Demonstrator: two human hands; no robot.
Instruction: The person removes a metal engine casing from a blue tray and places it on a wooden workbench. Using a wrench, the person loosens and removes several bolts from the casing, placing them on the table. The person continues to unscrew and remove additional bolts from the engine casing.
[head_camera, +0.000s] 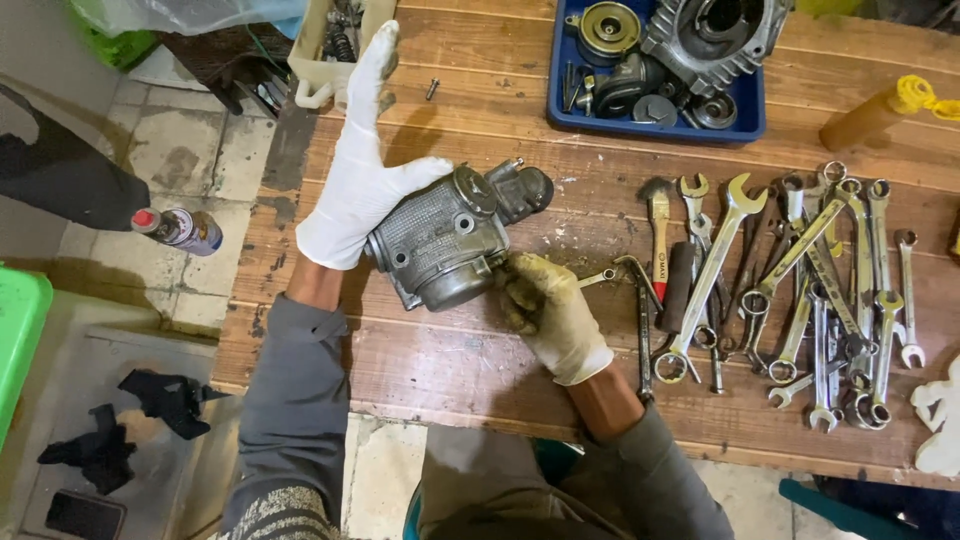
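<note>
The left hand (362, 190) in a clean white glove props the grey metal carburetor (450, 238) with thumb and palm only, its fingers splayed wide and pointing far. The right hand (548, 312), in a grimy glove, pinches closed at the part's near-right edge; what it holds, I cannot tell. The carburetor sits just above the wooden bench (470, 370), left of the spanners (810, 290). With only 1 loose prop, it could roll and drop.

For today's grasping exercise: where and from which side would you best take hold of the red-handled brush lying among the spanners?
Probably the red-handled brush by its red handle, from above: it lies flat on the wooden table, bristle head pointing away, with spanners crowding its right side.
</note>
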